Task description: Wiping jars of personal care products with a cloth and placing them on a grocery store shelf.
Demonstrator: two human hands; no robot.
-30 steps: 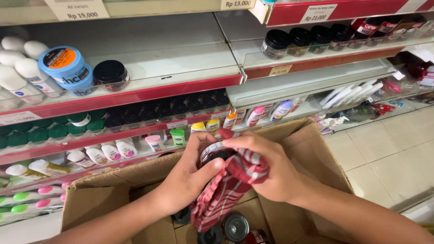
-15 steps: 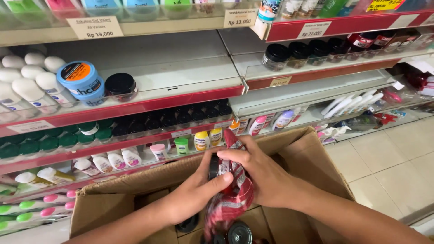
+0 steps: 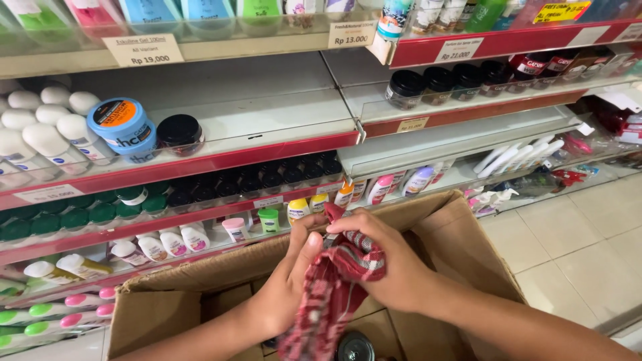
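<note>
I see both hands over the open box, near the middle of the scene. My right hand is closed over the top of the red checked cloth, fingers curled round something wrapped inside that I cannot make out. My left hand presses the cloth from the left, thumb against it. The cloth hangs down between the hands into the box, above a round metal lid. Far behind, shelves hold jars.

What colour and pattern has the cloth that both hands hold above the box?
The cloth is red with white and dark checks, a plaid pattern. It shows best in the head view.
</note>
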